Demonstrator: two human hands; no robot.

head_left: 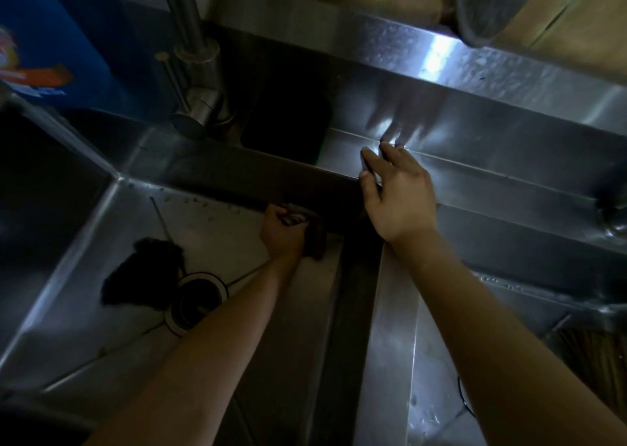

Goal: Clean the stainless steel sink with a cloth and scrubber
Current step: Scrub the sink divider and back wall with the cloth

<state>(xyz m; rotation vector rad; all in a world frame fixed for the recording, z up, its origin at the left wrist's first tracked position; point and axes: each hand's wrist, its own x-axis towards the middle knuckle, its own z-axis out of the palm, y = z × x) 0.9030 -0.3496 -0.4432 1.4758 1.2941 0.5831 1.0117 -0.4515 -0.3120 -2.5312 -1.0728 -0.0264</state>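
Note:
The stainless steel sink [84, 238] fills the view, its basin at the left with a round drain [195, 301] in the floor. My left hand [283, 233] is down in the basin at its far right corner, shut on a scrubber [310, 233] that presses against the basin wall. My right hand [397, 194] rests flat and open on the sink's rim, fingers spread toward the back wall. A dark cloth [142, 270] lies crumpled on the basin floor beside the drain.
A steel tap [190, 55] rises at the back left of the basin. A blue container [57, 48] stands at the far left. A steel divider [390, 343] runs toward me on the right, with a second basin beyond it. Small specks dot the basin floor near the back wall.

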